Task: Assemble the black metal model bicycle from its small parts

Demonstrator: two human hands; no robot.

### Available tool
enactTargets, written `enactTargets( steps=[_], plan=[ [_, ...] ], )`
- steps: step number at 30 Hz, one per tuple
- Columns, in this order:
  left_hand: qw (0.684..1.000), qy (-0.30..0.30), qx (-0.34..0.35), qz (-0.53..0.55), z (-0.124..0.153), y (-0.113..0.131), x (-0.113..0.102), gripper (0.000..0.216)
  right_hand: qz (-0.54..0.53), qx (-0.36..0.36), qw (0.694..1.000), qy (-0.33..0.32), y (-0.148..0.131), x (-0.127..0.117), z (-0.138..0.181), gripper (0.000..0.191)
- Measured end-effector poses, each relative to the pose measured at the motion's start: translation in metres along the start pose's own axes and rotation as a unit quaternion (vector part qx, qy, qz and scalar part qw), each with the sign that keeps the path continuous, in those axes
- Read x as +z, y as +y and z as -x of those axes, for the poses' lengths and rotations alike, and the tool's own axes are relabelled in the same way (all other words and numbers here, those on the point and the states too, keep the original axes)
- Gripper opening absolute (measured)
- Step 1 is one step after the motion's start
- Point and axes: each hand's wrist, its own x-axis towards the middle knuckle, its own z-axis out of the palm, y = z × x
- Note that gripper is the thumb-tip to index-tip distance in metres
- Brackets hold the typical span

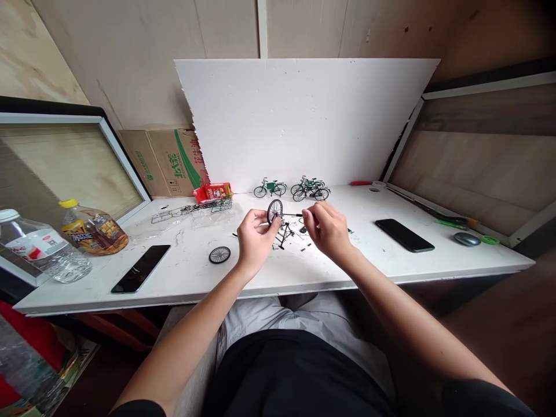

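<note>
Pinched upright in my left hand (257, 236) is a small black spoked model-bicycle wheel (274, 209). My right hand (329, 227) is closed around a thin screwdriver (293, 215), whose shaft points left at the wheel's hub; whether its tip touches is too small to tell. Just below and between the hands is a black model-bicycle frame (284, 236), partly hidden; I cannot tell if it is joined to the wheel. Small dark parts (308, 245) lie scattered on the white table. Left of my left hand, another black wheel (219, 255) lies flat.
Green model bicycles (270, 187) stand before a white foam board (299, 116). Phones (141, 269) lie at both sides. Bottles (93, 229), a carton (165, 162), a red packet (212, 192) and part sprues (174, 214) are left; a grey computer mouse (466, 239) is right.
</note>
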Motion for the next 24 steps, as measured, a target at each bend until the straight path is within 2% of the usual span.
enactTargets(
  steps=[7,24],
  plan=[
    [1.0,-0.009,-0.017,0.01,-0.0017,-0.003,-0.0005,0.041,-0.006,-0.002,1.0,0.005,0.0049,0.0015,0.0009,0.037],
    [0.999,-0.005,0.013,-0.029,0.0017,-0.0005,0.0006,0.034,-0.003,-0.007,1.0,0.007,0.009,0.0053,0.0033,0.038]
  ],
)
